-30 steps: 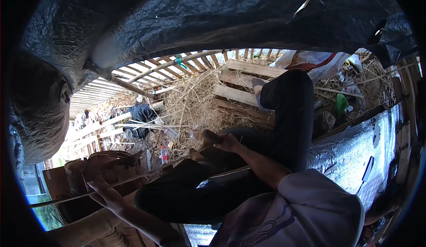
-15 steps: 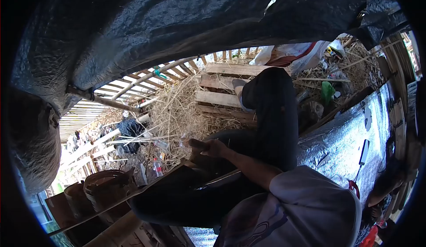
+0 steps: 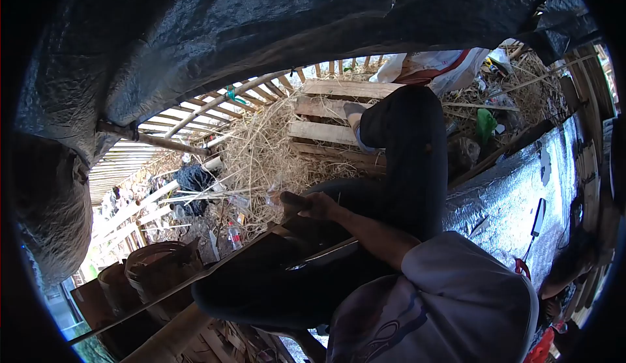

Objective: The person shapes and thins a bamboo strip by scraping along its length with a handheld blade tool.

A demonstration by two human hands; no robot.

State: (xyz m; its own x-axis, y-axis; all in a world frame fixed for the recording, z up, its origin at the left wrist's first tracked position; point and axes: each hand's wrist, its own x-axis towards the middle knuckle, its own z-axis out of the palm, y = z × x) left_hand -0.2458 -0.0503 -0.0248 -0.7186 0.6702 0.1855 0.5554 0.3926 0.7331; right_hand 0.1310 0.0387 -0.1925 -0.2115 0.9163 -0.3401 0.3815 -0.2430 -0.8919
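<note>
My right hand (image 3: 316,205) is closed around a thick brown handle (image 3: 295,200) above my bent legs. What joins the handle is hidden or too dark to make out. A long thin strip (image 3: 163,293) slants from the lower left up across my leg to a spot just below that hand. My left hand is out of the frame. Beneath the strip, at the lower left, lies a thick pale pole (image 3: 166,337), with coiled brown bands (image 3: 160,268) behind it.
Straw (image 3: 261,154) and a slatted wooden pallet (image 3: 326,130) lie ahead. Black sheeting (image 3: 261,17) hangs overhead. On the right is a silvery sheet (image 3: 502,193) with a dark slim tool (image 3: 538,217); a person's arm (image 3: 561,275) shows beyond. A red-labelled bottle (image 3: 235,236) stands left of centre.
My left hand, earlier open beside the strip at the lower left, has gone out of view. My right hand keeps its grip on the handle. The view has shifted slightly.
</note>
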